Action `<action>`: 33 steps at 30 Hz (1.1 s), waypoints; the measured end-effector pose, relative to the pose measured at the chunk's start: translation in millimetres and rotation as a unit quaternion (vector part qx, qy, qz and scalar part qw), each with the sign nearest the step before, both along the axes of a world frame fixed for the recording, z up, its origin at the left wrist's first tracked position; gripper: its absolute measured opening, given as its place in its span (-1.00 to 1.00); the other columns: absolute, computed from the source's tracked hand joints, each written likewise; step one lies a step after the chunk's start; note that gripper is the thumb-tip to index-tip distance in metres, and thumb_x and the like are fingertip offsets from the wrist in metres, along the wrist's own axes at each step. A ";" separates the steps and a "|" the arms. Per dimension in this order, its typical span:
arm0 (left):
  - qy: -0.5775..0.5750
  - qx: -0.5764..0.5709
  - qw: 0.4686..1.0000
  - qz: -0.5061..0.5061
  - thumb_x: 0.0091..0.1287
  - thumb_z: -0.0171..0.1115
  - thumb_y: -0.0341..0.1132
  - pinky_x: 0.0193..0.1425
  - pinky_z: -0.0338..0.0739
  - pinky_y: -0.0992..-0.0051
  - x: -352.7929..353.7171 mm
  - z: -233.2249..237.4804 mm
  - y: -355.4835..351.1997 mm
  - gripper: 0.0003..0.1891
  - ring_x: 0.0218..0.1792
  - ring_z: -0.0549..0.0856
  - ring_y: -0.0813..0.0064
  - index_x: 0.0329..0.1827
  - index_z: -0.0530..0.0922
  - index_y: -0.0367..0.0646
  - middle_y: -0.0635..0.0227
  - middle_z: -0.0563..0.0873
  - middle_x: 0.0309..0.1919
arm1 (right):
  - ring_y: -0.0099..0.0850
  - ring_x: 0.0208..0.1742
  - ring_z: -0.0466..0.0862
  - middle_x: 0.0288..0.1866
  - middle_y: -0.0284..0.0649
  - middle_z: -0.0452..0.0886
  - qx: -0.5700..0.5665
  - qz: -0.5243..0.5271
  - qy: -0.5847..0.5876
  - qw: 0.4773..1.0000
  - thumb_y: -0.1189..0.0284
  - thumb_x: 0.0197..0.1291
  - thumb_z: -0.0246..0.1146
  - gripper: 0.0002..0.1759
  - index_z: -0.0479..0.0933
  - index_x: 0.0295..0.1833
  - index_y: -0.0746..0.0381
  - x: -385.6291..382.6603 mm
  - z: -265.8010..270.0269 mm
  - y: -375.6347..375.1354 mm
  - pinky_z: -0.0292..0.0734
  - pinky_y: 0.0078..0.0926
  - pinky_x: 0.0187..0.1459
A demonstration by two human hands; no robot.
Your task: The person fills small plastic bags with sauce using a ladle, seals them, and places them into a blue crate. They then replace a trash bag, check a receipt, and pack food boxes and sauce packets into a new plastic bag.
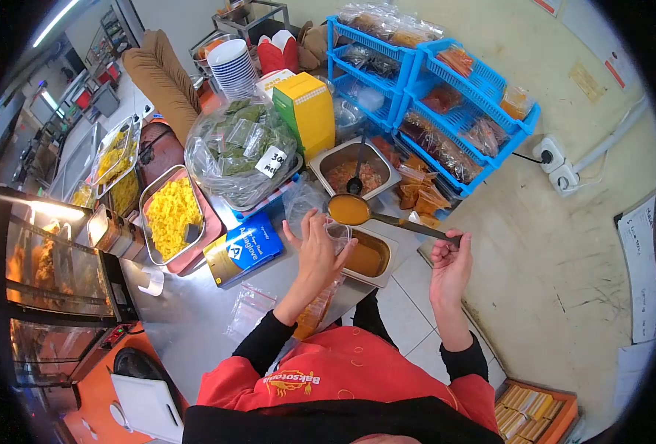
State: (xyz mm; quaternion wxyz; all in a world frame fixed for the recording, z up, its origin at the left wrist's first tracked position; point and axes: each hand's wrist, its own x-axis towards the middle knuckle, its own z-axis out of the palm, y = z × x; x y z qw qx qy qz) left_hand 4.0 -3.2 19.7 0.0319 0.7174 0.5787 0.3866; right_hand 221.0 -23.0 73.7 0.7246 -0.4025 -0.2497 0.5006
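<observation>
My right hand (451,270) is closed round the end of a ladle's dark handle. The ladle (409,224) holds orange-brown sauce in its bowl, level above the metal pans. Close by the ladle's bowl, my left hand (316,251) grips a small clear plastic bag (339,235); its outline is hard to make out. Below them sits a metal pan of brown sauce (368,255). Behind it stands a metal pan (388,172) with a pinkish chopped mix and a black ladle (355,183). Empty zip bags (251,307) lie near my left forearm.
A blue glove box (245,250), a tray of yellow rice (171,214) and a large bag of green leaves (235,148) crowd the left. Blue racks (446,111) of bagged food stand at the wall. A glass food warmer (54,288) is at far left.
</observation>
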 end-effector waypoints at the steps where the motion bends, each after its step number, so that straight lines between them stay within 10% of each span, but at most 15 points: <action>1: 0.000 -0.005 1.000 0.001 0.17 0.27 -0.06 0.36 -0.38 -0.12 0.4 -0.5 0.1 -0.34 0.26 0.28 0.08 0.13 0.24 -0.39 0.03 0.38 0.08 | -0.56 -0.51 0.53 -0.48 -0.23 0.57 0.011 0.005 -0.013 1.000 0.09 0.40 -0.07 -0.56 0.46 -0.17 0.28 0.0 -1.8 -1.0 0.43 -0.65 -0.45; 23: -0.108 -0.031 0.994 -0.009 0.21 0.25 -0.07 0.35 -0.17 -0.03 -2.0 -13.4 3.1 -0.39 -0.15 0.60 0.21 0.08 0.25 -0.40 0.15 0.57 -0.26 | -0.37 -0.55 0.59 -0.52 -0.13 0.54 0.220 0.006 -0.243 0.945 0.12 0.43 -0.20 -0.50 0.40 -0.23 0.35 -9.4 3.9 -20.5 0.52 -0.49 -0.49; 33: -0.072 -0.021 0.997 0.014 0.19 0.26 -0.10 0.33 -0.10 -0.04 -2.7 -16.2 3.1 -0.42 -0.21 0.60 0.21 0.06 0.26 -0.37 0.18 0.58 -0.31 | -0.28 -0.43 0.65 -0.26 -0.14 0.60 0.482 0.107 -0.508 0.706 0.12 0.37 -0.03 -0.54 0.54 -0.13 0.33 6.7 12.8 -18.0 0.57 -0.48 -0.46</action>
